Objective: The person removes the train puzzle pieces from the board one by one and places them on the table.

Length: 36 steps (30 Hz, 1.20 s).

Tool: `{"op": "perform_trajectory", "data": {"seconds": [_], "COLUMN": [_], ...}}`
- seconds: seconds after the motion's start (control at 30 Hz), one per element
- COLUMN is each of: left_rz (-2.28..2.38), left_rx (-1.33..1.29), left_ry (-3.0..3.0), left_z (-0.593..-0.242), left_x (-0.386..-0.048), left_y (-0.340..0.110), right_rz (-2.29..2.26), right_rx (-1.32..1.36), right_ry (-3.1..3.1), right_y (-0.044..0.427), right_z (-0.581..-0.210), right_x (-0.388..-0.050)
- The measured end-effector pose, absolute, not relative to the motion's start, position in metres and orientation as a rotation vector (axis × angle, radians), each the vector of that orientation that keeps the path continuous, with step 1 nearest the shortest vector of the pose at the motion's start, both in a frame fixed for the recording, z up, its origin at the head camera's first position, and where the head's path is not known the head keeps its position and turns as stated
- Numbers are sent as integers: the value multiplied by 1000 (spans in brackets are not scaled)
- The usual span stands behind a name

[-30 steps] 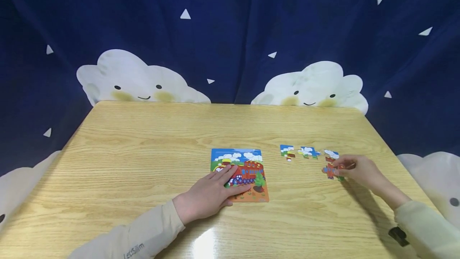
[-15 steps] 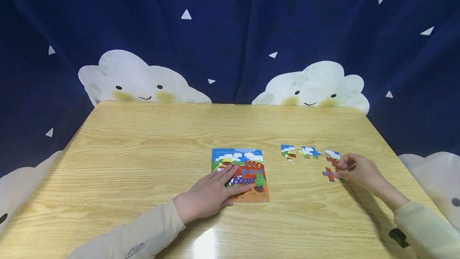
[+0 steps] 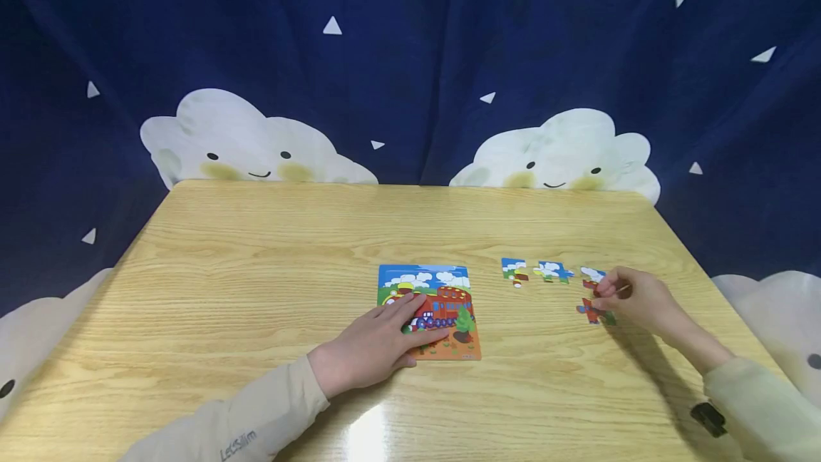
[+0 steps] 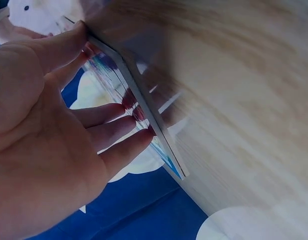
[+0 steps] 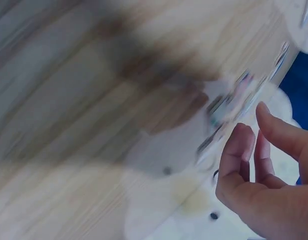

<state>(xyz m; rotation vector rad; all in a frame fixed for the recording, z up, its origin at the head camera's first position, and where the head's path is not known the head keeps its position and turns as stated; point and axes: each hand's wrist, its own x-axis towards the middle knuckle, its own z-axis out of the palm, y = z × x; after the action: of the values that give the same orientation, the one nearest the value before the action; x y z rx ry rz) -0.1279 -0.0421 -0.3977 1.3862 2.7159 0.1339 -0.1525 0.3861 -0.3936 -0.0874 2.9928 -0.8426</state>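
Note:
A square jigsaw puzzle (image 3: pixel 454 301) with a red train picture lies on the table, partly covered by my left hand (image 3: pixel 368 349). The fingers of that hand are spread over its surface. In the left wrist view, the fingertips rest on the puzzle board (image 4: pixel 144 102). My right hand (image 3: pixel 641 301) hovers at a group of loose pieces on the right, its thumb and fingers bent around a gap. A red and blue piece (image 3: pixel 589 311) lies by the thumb, and a cloud piece (image 3: pixel 591 274) behind the fingers. In the right wrist view, no piece shows between thumb and fingers.
Two more loose pieces, a blue and brown one (image 3: pixel 513 269) and a cloud one (image 3: pixel 550 271), lie between the puzzle and my right hand. The wooden table (image 3: pixel 269 248) ends at a dark blue curtain (image 3: pixel 385 55) printed with clouds.
My right hand's fingers shift slightly over the loose pieces, and the red and blue piece turns a little. The left hand stays on the puzzle.

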Motion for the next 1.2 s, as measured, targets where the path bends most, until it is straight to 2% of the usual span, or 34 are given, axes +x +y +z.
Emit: {"op": "perform_trajectory", "data": {"seconds": [0.33,0.67,0.87,1.2], "left_rz": [183,158,171,138], "left_rx": [1384,1412,1394,1356], "left_ry": [2707,2760,2752,2770], "left_z": [-399,-400,-399,-400], "left_x": [-126,-121,-118,-116], "left_y": [-47,-62,-69,-70], "right_rz": [-1218,-1438,-1422,-1455], "right_rx": [-331,-375,-318,-247], "right_ry": [2767,2470,2423,2380], "right_y": [297,212,188,179], "right_z": [-395,-403,-404,-404], "right_x": [-167,-179,-182,-185]}}
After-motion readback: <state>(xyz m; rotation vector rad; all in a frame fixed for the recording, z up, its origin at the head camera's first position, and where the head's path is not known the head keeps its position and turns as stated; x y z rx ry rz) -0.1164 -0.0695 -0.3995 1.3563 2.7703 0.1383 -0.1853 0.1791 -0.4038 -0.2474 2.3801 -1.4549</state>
